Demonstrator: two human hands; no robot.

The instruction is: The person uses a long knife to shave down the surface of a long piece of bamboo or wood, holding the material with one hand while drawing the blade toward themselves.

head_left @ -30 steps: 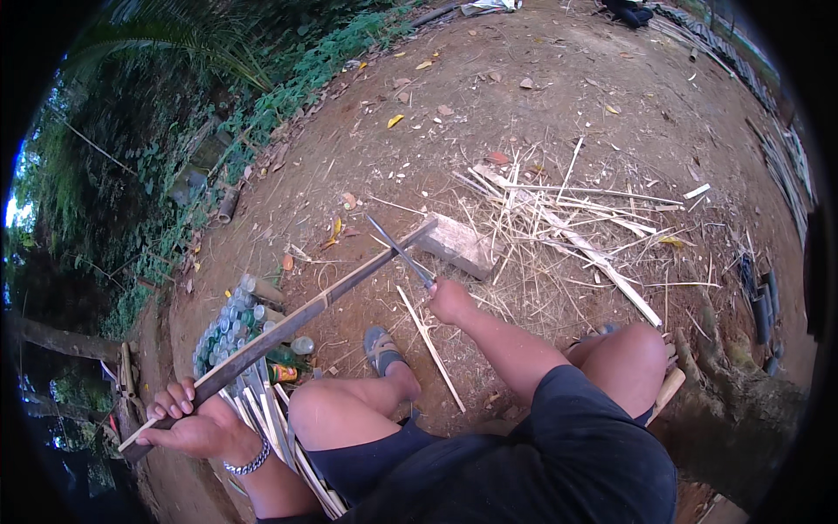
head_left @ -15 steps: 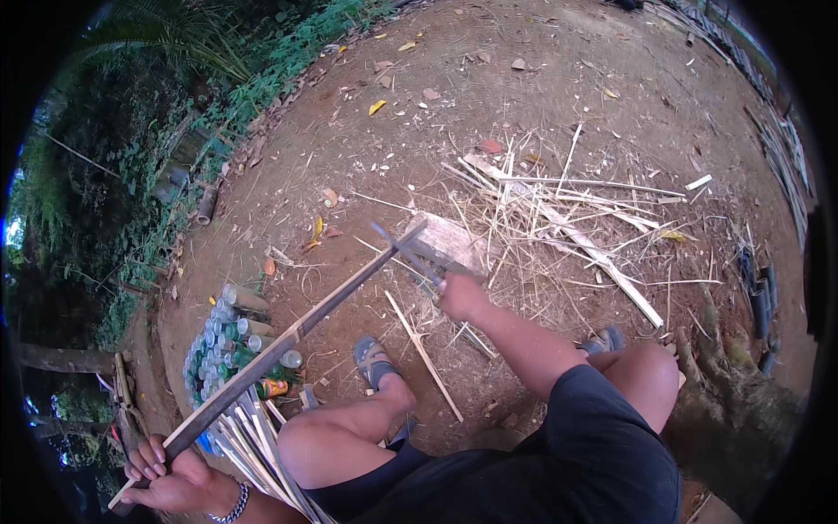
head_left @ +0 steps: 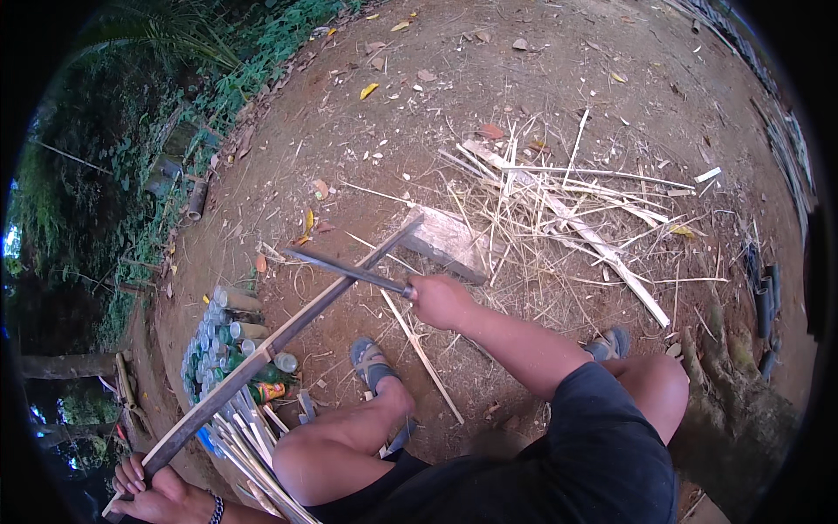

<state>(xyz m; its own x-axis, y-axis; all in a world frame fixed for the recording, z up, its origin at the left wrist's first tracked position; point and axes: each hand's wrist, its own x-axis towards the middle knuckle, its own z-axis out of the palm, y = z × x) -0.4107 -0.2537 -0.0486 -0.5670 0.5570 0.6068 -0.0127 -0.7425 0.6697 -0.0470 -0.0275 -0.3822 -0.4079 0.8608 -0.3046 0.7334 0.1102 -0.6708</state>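
Note:
My left hand (head_left: 157, 498) is closed round the near end of a long bamboo strip (head_left: 229, 382), pale along one edge and dark on its face. The strip slants away to the right, its far end on a flat wooden block (head_left: 452, 239) on the ground. In my right hand (head_left: 439, 302) is a machete (head_left: 377, 279), gripped by its handle. Its blade points left and lies across the strip, somewhat nearer to me than the block; whether it touches the strip, I cannot tell.
Split bamboo pieces and shavings (head_left: 559, 210) are heaped beyond the block. Glass bottles (head_left: 229, 332) stand left of my feet, beside a bundle of pale strips (head_left: 257, 454). Tree roots (head_left: 711, 367) are at the right, dark pipes (head_left: 766, 301) beyond them. Green plants line the left.
My right hand has drawn the machete back along the strip, toward me and to the left. The blade has moved off the block end. My left hand still grips the strip, shifted slightly.

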